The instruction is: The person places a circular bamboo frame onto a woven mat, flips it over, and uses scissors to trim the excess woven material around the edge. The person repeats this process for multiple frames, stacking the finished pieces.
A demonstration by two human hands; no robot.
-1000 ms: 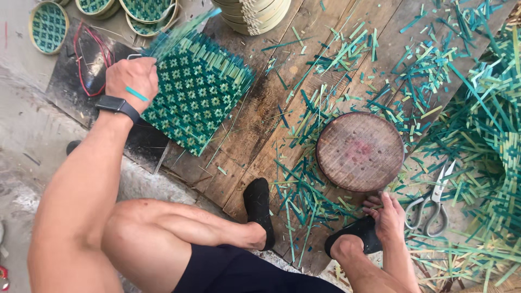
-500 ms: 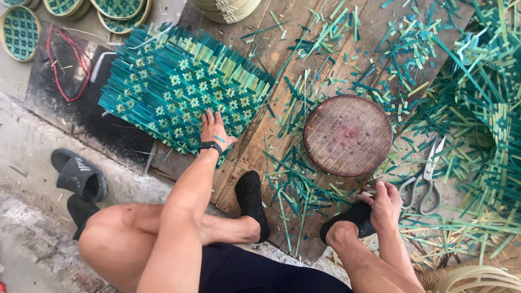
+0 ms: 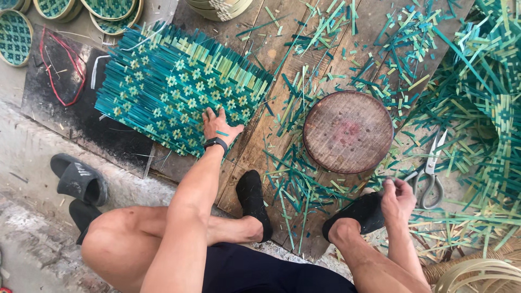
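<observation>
The likeliest trouble here, to my eye, is the woven green bamboo mat (image 3: 179, 89) sliding or fraying: its loose strip ends fan out at every edge, and pressure near one corner alone could skew the weave or pull a strip free. The mat lies flat on the wooden boards (image 3: 271, 135) and partly over a dark sheet (image 3: 81, 125), up and to the left of the person's knees. The left hand (image 3: 218, 126) rests spread on its near corner, fingers splayed wide and palm down, pressing rather than gripping; a black wristband sits just behind it. The right hand (image 3: 398, 198) hovers near the right foot, fingers curled loosely together; it may be pinching a thin strip, but I cannot tell from here. The scissors (image 3: 431, 171) lie just beside that hand among cut green strips (image 3: 296, 182), blades pointing away, and a careless reach could catch them or scatter the offcuts. A round wooden block (image 3: 347, 132) sits between the two hands, apart from both. Finished round woven trays (image 3: 16, 37) are stacked at the far left corner, and black sandals (image 3: 76, 182) lie on the concrete beside the left leg.
</observation>
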